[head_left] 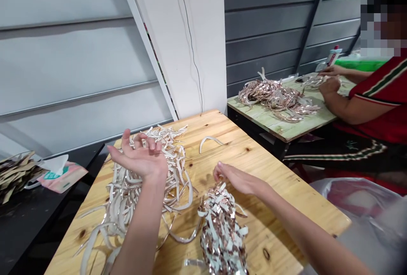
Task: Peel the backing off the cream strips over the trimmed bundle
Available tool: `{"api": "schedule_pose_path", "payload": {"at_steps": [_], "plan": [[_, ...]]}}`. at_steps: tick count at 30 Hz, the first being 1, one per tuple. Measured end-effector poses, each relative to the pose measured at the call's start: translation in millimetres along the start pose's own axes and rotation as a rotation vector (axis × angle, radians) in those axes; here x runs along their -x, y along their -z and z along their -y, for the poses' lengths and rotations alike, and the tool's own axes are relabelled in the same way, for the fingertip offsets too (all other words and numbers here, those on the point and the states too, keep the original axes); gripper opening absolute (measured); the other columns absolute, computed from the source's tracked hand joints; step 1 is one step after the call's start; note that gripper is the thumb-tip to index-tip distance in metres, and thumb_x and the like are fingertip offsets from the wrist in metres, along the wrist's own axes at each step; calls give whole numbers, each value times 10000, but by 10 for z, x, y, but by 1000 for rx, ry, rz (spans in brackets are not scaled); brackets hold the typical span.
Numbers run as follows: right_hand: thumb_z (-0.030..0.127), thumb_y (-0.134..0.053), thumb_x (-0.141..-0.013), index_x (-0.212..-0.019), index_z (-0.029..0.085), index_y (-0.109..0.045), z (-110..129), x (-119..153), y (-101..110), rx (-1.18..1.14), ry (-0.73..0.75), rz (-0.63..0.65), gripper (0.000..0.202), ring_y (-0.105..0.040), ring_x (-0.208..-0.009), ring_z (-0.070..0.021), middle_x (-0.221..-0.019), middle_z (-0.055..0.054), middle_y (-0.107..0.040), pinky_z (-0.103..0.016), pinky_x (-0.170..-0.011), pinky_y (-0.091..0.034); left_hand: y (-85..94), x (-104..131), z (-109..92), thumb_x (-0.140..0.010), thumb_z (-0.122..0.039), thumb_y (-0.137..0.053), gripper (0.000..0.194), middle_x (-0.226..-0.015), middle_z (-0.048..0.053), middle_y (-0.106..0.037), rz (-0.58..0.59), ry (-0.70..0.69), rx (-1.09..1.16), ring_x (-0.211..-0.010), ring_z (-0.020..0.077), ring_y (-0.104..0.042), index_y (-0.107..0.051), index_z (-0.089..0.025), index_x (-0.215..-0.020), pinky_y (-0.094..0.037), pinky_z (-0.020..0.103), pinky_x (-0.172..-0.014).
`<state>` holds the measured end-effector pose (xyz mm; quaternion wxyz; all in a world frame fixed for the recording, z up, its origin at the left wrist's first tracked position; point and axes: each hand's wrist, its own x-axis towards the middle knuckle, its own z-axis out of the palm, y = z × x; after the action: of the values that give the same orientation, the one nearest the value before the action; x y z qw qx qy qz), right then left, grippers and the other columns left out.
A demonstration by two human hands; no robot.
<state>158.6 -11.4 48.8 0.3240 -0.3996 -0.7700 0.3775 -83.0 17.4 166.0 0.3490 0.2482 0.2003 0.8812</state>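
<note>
My left hand [141, 156] is raised over a loose heap of ribbon strips [127, 188]. Its palm faces up and the fingers are apart and slightly bent, with nothing in them. The strips are whitish on one face and shiny rose-gold on the other. My right hand [237, 177] has its fingers curled together at the far end of a fringed tinsel garland [224, 232]. This bushy piece, white and rose-gold, lies along the table towards me. The grip itself is partly hidden behind the fingers.
A single strip [210, 139] lies on the wooden table [270, 215]. Left, a dark surface [32, 224] bears a tissue pack [62, 177] and brownish strips [15, 173]. Right, a co-worker's hands [330, 79] are at another table with a tinsel heap [276, 96]. A plastic bag [359, 207] stands nearby.
</note>
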Motion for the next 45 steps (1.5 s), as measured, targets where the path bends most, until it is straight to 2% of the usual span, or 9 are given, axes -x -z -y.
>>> {"api": "schedule_pose_path", "payload": {"at_steps": [9, 12, 16, 19, 24, 29, 36, 40, 45], "plan": [[326, -542, -962, -1158, 174, -598, -512, -737, 75, 299, -270, -440, 254, -623, -1009, -245, -1251, -146, -591, -321, -857, -434, -86, 233, 123, -812, -334, -596, 159, -582, -76, -420, -42, 122, -86, -415, 63, -337, -528, -193, -780, -264, 204, -399], [249, -585, -914, -1000, 172, -628, -612, -920, 96, 264, -336, -469, 124, -632, -976, -256, -1097, -133, -656, -317, -811, -425, -37, 465, 329, -833, -342, -574, 156, -611, -76, -435, 125, 351, -292, -420, 61, -363, -516, -202, -797, -310, 190, -403], [235, -541, -900, -832, 184, -565, -630, -967, 136, 122, -377, -525, 89, -621, -881, -244, -876, -108, -662, -299, -706, -420, 238, 675, 651, -888, -401, -503, 221, -638, -28, -565, 623, 734, -910, -381, 89, -434, -587, -198, -864, -340, 218, -375], [309, -488, -907, -799, 199, -511, -559, -828, 149, -47, -372, -490, 155, -579, -685, -192, -784, -74, -626, -265, -548, -380, 475, 740, 841, -797, -509, -678, 340, -532, 8, -599, 716, 822, -1049, -308, 148, -449, -638, -173, -830, -351, 279, -347], [397, -552, -832, -792, 197, -529, -336, -383, 38, -299, -331, -186, 205, -382, -426, -96, -671, 3, -570, -224, -384, -223, 569, 764, 1008, -893, -631, -560, 634, -1008, 147, -711, 633, 556, -1089, -611, 217, -676, -501, -164, -1318, -519, 335, -569], [415, -632, -803, -749, 177, -592, -196, -179, -162, -360, -299, -13, 247, -400, -397, -94, -578, 19, -560, -219, -379, -243, 530, 737, 1013, -1055, -443, -267, 431, -1123, 116, -686, 769, 83, -1188, -906, 218, -692, -522, -200, -1302, -515, 375, -893], [488, -662, -867, -1270, 182, -581, -211, -161, 134, 54, -78, -503, 512, -579, -553, -163, -847, -44, -715, -301, -589, -459, 551, 758, 955, -1058, -297, -243, 391, -1240, 144, -674, 956, -34, -1380, -1172, 276, -636, -553, -227, -1285, -457, 396, -998], [405, -511, -983, -1082, 208, -706, -264, -103, 296, 183, 128, -437, 295, -690, -768, -229, -943, -100, -755, -333, -662, -512, 526, 776, 945, -1065, -338, -241, 392, -1132, 146, -707, 968, 23, -1394, -1084, 286, -672, -579, -213, -1218, -473, 408, -947], [406, -497, -995, -1165, 199, -720, -281, -114, 282, 105, 106, -444, 349, -691, -700, -216, -908, -96, -767, -324, -617, -533, 511, 769, 977, -1058, -403, -308, 361, -1016, 119, -703, 948, 12, -1284, -1000, 280, -670, -602, -204, -1128, -482, 410, -898]]}}
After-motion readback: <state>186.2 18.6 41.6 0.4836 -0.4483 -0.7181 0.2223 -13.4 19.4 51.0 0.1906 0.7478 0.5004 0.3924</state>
